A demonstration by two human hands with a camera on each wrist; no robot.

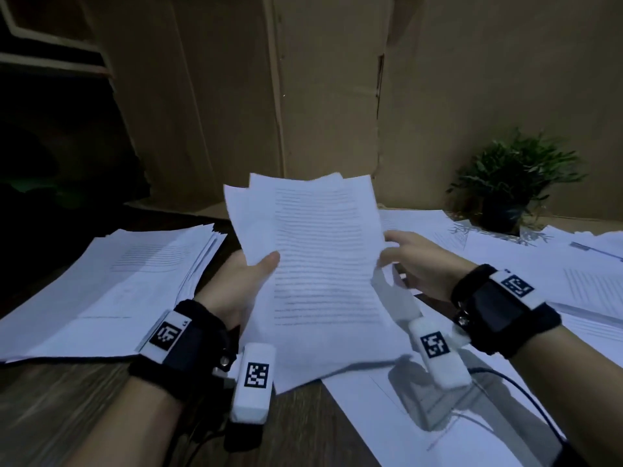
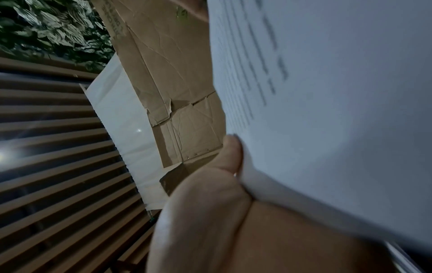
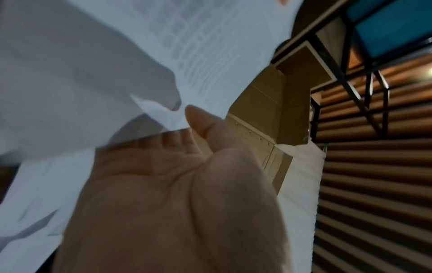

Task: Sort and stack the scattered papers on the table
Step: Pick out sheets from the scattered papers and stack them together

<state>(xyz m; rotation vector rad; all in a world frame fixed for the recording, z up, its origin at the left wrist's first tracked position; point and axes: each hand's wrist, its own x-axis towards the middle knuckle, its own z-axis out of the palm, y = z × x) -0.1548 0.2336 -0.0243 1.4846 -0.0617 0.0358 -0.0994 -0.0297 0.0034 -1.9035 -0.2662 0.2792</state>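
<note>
A bundle of printed white sheets (image 1: 320,264) is held tilted up above the dark wooden table (image 1: 67,399), its sheets fanned unevenly at the top. My left hand (image 1: 256,267) grips the bundle's left edge, thumb on the top page, fingers hidden underneath. In the left wrist view the left hand (image 2: 233,166) shows its thumb pressed on the bundle (image 2: 327,110). My right hand (image 1: 397,254) pinches the bundle's right edge. In the right wrist view the right hand (image 3: 194,129) has its thumb in front of the sheets (image 3: 140,55) and its fingers behind them.
A roughly squared paper stack (image 1: 111,284) lies on the table at the left. Loose sheets (image 1: 573,284) cover the right side and the near right (image 1: 421,416). A potted plant (image 1: 512,187) stands at the back right. Cardboard panels (image 1: 320,79) wall off the rear.
</note>
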